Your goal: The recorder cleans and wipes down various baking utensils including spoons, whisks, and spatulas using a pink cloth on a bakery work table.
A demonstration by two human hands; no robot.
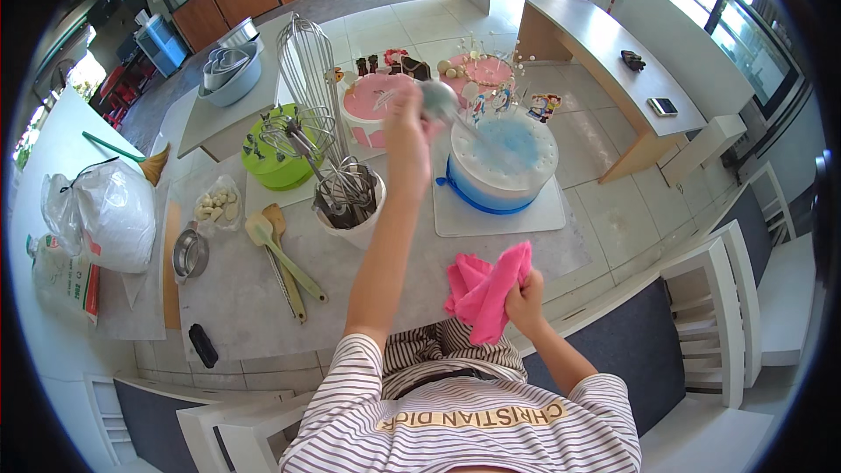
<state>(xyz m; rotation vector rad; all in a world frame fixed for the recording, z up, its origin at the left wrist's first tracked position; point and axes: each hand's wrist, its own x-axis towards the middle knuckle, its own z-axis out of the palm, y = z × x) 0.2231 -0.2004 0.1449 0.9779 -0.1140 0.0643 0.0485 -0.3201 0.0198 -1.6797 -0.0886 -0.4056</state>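
My left hand, blurred by motion, is raised over the table's far side. It is closed on a blurred utensil with a rounded grey-green part; its exact kind cannot be told. Just right of it stands a white-and-blue cake on a white board, with a blue ribbon round its base and cartoon toppers along its back. Close to my body, my right hand grips a crumpled pink cloth at the table's front edge.
A white pot of whisks stands left of my forearm. Pink cakes and a green cake sit behind. Spatulas, a metal cup and a bag of pale pieces lie left. Chairs flank me.
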